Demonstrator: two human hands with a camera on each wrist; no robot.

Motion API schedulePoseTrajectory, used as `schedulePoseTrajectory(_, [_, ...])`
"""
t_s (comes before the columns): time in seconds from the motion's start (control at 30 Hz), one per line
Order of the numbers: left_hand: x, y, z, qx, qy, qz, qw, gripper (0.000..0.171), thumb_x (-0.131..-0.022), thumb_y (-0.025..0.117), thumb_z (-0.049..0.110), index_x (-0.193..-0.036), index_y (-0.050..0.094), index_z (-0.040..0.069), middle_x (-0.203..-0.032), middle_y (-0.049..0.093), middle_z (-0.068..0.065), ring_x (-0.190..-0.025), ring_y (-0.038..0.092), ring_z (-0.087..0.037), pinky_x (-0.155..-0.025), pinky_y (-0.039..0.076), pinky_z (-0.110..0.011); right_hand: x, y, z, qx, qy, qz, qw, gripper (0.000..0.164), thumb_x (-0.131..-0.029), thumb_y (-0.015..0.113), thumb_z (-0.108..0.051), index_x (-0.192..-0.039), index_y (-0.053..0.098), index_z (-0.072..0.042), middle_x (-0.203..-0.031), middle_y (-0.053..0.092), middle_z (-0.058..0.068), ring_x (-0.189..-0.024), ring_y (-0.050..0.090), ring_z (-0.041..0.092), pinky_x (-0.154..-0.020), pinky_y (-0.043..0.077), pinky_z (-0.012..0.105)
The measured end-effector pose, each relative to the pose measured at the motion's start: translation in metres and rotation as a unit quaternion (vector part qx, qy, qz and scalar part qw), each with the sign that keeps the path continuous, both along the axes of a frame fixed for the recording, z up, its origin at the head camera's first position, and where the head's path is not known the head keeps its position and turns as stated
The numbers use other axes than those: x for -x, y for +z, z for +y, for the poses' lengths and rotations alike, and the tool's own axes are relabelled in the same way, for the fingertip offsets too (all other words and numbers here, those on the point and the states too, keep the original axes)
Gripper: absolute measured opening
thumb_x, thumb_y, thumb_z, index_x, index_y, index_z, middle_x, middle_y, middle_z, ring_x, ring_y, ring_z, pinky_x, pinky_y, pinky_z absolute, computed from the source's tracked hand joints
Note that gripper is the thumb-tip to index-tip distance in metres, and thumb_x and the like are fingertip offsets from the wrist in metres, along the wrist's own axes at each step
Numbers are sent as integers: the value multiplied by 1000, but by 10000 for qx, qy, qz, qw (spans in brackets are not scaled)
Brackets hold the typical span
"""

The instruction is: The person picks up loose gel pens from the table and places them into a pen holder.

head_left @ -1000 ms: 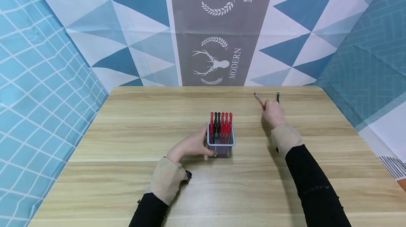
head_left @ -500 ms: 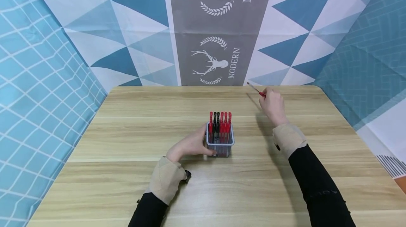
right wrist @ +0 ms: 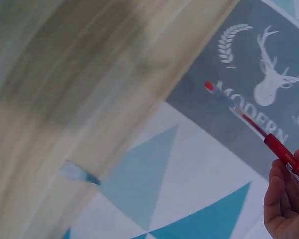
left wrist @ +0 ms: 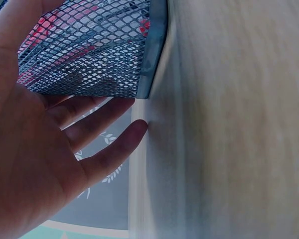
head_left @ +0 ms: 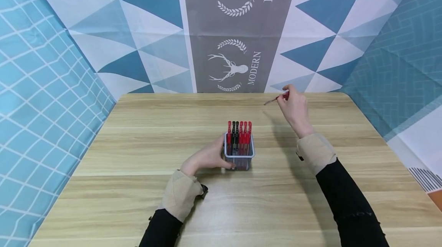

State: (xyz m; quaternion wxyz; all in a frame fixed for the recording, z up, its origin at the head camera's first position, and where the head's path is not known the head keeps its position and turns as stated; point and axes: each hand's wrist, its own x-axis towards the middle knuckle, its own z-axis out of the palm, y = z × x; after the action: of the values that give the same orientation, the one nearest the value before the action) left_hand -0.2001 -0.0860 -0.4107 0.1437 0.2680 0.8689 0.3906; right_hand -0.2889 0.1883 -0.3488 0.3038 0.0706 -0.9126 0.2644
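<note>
My left hand [head_left: 208, 157] holds a dark mesh pen holder [head_left: 238, 163] from its left side, thumb along the front. Several red pens [head_left: 245, 137] and black pens [head_left: 235, 135] stand upright in it, caps up. The left wrist view has the mesh wall [left wrist: 94, 55] over my fingers, which reach behind it. Toward the far right of the table, my right hand [head_left: 295, 111] is raised and pinches a red gel pen [right wrist: 281, 150] by its barrel. That pen's clear, red-ended part points left and slightly down in the head view.
A small blurred thing [right wrist: 78, 172], pale with a dark end, lies near the table's far edge in the right wrist view. A patterned cloth backdrop [head_left: 162, 28] rises behind the wooden table [head_left: 145, 143].
My right hand has lifted off the table with the red pen, whose far end swung from pointing up to pointing left and down. My left hand stays at the pen holder.
</note>
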Motion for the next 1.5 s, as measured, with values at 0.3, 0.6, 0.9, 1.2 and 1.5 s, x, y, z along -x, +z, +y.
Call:
schedulePoseTrajectory(0.3, [-1,2,0,33,9,-58,10000,99,-61,81,21,-140,22,14,-127,48,-4,-117,47,-20,-101,35,-38,-12,7,-12,-19,297,258,9992,28,-87,55,-11,-110,48,3,-78,64,19,-59,58,31,-55,48,41])
schedulePoseTrajectory(0.6, [-1,2,0,47,11,-36,10000,100,-61,81,20,-141,21,15,-127,48,-4,-116,48,-21,-100,37,-39,-26,22,-24,-267,496,517,9971,27,-91,51,-19,-108,49,2,-73,58,15,-57,54,26,-51,46,37])
schedulePoseTrajectory(0.9, [0,0,0,78,18,6,10000,99,-61,81,22,-140,23,16,-126,49,-4,-116,48,-20,-101,36,-38,-36,36,-31,-986,852,1203,9841,31,-93,48,-17,-117,52,3,-76,57,15,-63,53,26,-55,46,36])
schedulePoseTrajectory(1.2, [0,2,0,106,23,14,9999,101,-61,81,21,-141,20,14,-128,49,-5,-117,48,-21,-100,36,-40,-58,55,-40,-702,1023,1381,9826,37,-91,52,-17,-122,45,2,-72,55,13,-60,51,24,-52,43,34])
schedulePoseTrajectory(1.5, [-1,1,0,135,34,56,9999,99,-61,81,21,-140,22,13,-125,51,-6,-113,50,-21,-99,38,-39,-78,61,-54,-742,1366,1303,9792,30,-88,56,-13,-110,50,6,-71,59,12,-58,56,21,-50,47,31])
